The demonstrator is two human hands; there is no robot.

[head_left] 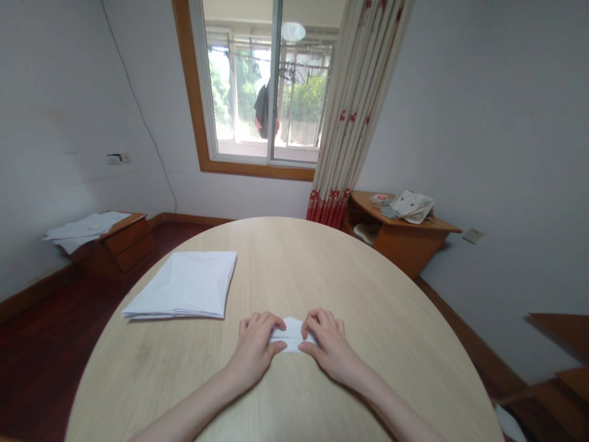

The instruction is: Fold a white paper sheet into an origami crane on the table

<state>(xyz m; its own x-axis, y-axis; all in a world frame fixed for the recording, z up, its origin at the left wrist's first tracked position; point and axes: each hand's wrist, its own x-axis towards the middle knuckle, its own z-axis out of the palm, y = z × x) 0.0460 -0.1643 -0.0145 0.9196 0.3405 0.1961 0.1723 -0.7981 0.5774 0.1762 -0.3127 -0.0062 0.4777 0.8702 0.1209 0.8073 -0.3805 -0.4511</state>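
Observation:
A small folded sheet of white paper point(291, 334) lies on the round wooden table point(313, 264), with a crease running across it and a pointed far edge. My left hand point(258, 339) grips its left side, thumb at the near edge and fingers curled over the far part. On the right side, my right hand point(327, 337) holds the paper the same way, fingers bent and thumb near the lower edge. Both hands cover the paper's outer ends, so only its middle shows.
A stack of white paper point(186, 285) rests on the table's left part. Behind, a small wooden cabinet point(129, 242) stands at left, and a corner desk point(407, 236) carrying a cloth bag point(414, 205) at right. A patterned curtain point(352, 116) hangs beside the window.

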